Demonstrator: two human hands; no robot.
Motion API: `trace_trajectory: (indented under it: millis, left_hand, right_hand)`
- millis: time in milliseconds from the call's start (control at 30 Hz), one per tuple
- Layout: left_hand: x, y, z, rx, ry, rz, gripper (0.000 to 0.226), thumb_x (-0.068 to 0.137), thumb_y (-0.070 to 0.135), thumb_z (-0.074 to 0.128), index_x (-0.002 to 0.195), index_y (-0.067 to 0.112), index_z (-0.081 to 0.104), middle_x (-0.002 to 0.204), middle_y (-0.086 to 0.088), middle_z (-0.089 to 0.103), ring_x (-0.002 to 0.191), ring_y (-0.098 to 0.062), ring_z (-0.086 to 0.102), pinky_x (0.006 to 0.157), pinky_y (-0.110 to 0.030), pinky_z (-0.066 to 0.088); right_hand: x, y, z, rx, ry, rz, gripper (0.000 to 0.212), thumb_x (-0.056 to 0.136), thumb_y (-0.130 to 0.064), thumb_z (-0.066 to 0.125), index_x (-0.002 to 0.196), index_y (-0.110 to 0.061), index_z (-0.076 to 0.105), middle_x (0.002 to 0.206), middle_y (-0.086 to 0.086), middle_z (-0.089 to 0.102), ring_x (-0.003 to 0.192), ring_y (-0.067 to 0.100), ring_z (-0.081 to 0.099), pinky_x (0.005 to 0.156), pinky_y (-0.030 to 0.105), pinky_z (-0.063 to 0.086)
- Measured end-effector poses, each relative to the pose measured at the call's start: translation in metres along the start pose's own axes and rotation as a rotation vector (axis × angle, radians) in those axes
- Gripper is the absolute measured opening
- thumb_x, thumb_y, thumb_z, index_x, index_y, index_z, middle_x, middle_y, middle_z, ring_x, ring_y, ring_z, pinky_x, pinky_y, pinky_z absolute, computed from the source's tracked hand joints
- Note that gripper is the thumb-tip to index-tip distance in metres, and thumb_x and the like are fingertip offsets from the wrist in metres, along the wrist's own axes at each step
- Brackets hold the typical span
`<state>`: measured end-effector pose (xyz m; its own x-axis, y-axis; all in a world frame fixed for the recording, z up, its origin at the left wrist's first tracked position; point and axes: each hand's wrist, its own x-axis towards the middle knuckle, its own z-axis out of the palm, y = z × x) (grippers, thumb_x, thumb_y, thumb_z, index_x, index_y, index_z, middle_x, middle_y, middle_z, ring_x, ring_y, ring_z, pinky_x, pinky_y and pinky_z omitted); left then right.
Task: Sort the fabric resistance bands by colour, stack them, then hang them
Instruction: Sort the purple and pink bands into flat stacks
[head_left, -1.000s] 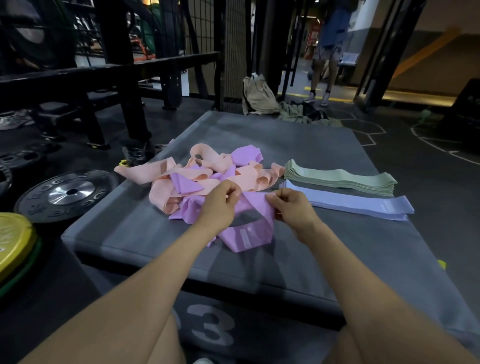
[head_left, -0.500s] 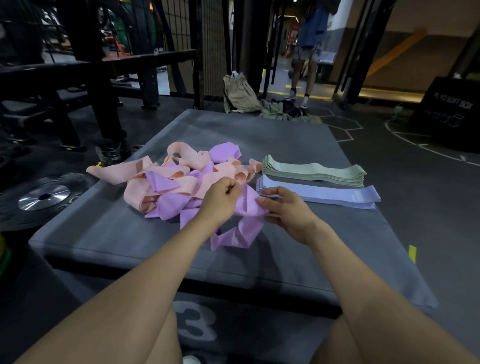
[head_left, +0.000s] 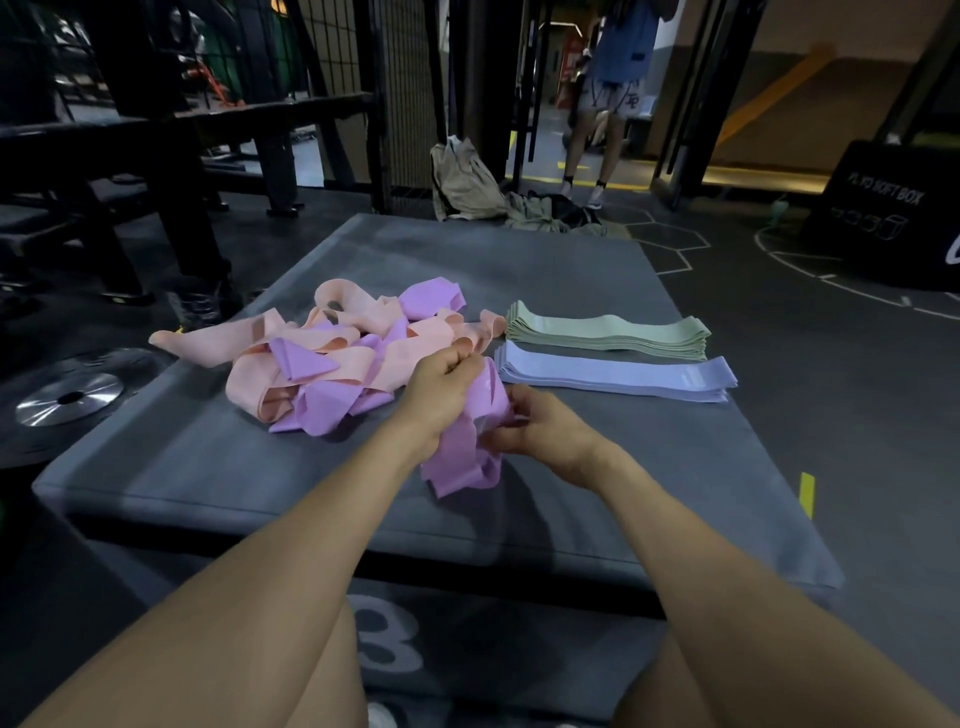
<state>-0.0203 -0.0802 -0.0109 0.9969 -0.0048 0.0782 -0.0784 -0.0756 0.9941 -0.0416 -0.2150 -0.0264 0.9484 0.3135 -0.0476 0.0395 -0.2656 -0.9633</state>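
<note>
Both hands, left (head_left: 441, 384) and right (head_left: 540, 428), now pinch a purple band (head_left: 462, 457) lifted free of the pile (head_left: 332, 364); ready for stacking.

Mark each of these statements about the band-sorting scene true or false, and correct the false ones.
1. Both hands hold a purple band. True: the left hand and right hand grip the purple band.
2. The green stack lies nearer the person than the blue stack. False: the green stack lies beyond the blue stack.
3. The unsorted pile holds peach and purple bands. True: see the unsorted pile.
4. The pile lies right of the stacks. False: it lies left of them.
5. A purple stack is already made. False: only green and blue stacks show.
</note>
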Motion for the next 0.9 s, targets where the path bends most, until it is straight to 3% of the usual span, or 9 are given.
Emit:
trace_trajectory:
  millis: [167, 300, 367, 467, 533, 700, 767, 833, 900]
  left_hand:
    - [0.002, 0.006, -0.005, -0.151, 0.060, -0.102, 0.022, 0.094, 0.017, 0.051, 0.074, 0.017, 0.058, 0.080, -0.005, 0.055, 0.083, -0.022, 0.047, 0.075, -0.033, 0.037]
    - [0.007, 0.006, -0.017, -0.173, 0.139, -0.117, 0.022, 0.094, 0.020, 0.051, 0.073, 0.018, 0.058, 0.084, -0.008, 0.055, 0.085, -0.022, 0.047, 0.077, -0.034, 0.036]
    - [0.009, 0.005, -0.021, -0.118, 0.184, -0.111, 0.021, 0.092, 0.022, 0.050, 0.074, 0.019, 0.059, 0.085, -0.009, 0.055, 0.084, -0.021, 0.047, 0.076, -0.034, 0.036]
    - [0.010, 0.003, -0.024, 0.001, 0.172, -0.054, 0.022, 0.093, 0.021, 0.049, 0.074, 0.018, 0.059, 0.083, -0.010, 0.054, 0.079, -0.020, 0.046, 0.072, -0.032, 0.036]
    - [0.009, 0.002, -0.025, 0.095, 0.165, 0.005, 0.022, 0.095, 0.018, 0.047, 0.077, 0.011, 0.058, 0.076, -0.006, 0.051, 0.073, -0.017, 0.042, 0.065, -0.027, 0.036]
    - [0.009, -0.004, -0.031, 0.268, 0.163, 0.074, 0.024, 0.093, 0.011, 0.047, 0.088, -0.009, 0.060, 0.074, -0.012, 0.046, 0.066, -0.018, 0.037, 0.055, -0.025, 0.032]
    - [0.011, -0.007, -0.033, 0.337, 0.152, 0.062, 0.023, 0.092, 0.014, 0.050, 0.085, -0.006, 0.060, 0.076, -0.012, 0.049, 0.067, -0.020, 0.041, 0.057, -0.027, 0.035]
    - [0.011, -0.010, -0.033, 0.564, 0.188, 0.072, 0.017, 0.090, 0.023, 0.054, 0.082, 0.008, 0.059, 0.082, -0.004, 0.055, 0.073, -0.022, 0.049, 0.065, -0.030, 0.041]
    - [0.009, -0.010, -0.030, 0.643, 0.242, 0.173, 0.009, 0.089, 0.025, 0.058, 0.090, 0.015, 0.059, 0.095, 0.000, 0.052, 0.080, -0.021, 0.053, 0.072, -0.031, 0.045]
  right_hand:
    - [0.009, 0.003, -0.003, -0.177, 0.263, 0.009, 0.017, 0.076, 0.007, 0.061, 0.089, -0.005, 0.060, 0.077, 0.006, 0.057, 0.071, 0.017, 0.050, 0.071, 0.030, 0.043]
    - [0.011, -0.003, -0.008, -0.081, 0.391, 0.036, 0.041, 0.081, 0.000, 0.066, 0.118, -0.007, 0.051, 0.098, 0.000, 0.053, 0.082, 0.017, 0.055, 0.078, 0.030, 0.046]
    - [0.010, -0.004, -0.011, -0.158, 0.441, 0.061, 0.037, 0.082, -0.006, 0.067, 0.117, -0.003, 0.054, 0.101, 0.002, 0.053, 0.086, 0.018, 0.054, 0.076, 0.028, 0.043]
    - [0.007, -0.003, -0.013, -0.189, 0.348, 0.062, 0.007, 0.086, -0.005, 0.062, 0.087, -0.001, 0.067, 0.078, 0.009, 0.059, 0.073, 0.018, 0.051, 0.070, 0.029, 0.041]
    - [0.006, -0.002, -0.014, -0.070, 0.294, 0.064, 0.019, 0.090, -0.004, 0.056, 0.072, -0.007, 0.062, 0.072, 0.008, 0.056, 0.072, 0.019, 0.047, 0.072, 0.033, 0.041]
    - [0.000, -0.012, -0.019, 0.434, 0.233, 0.097, 0.028, 0.095, -0.004, 0.044, 0.070, -0.013, 0.054, 0.062, 0.000, 0.057, 0.059, 0.012, 0.049, 0.062, 0.023, 0.043]
    - [-0.001, -0.016, -0.018, 0.535, 0.237, 0.073, 0.027, 0.095, -0.006, 0.045, 0.072, -0.013, 0.058, 0.056, -0.004, 0.059, 0.053, 0.010, 0.050, 0.053, 0.021, 0.043]
    - [-0.001, -0.019, -0.017, 0.568, 0.255, 0.029, 0.025, 0.095, -0.007, 0.048, 0.073, -0.013, 0.060, 0.055, -0.006, 0.060, 0.049, 0.008, 0.050, 0.049, 0.019, 0.039]
    - [0.000, -0.020, -0.015, 0.545, 0.281, -0.013, 0.024, 0.093, -0.008, 0.051, 0.072, -0.012, 0.062, 0.053, -0.006, 0.059, 0.048, 0.007, 0.047, 0.049, 0.018, 0.036]
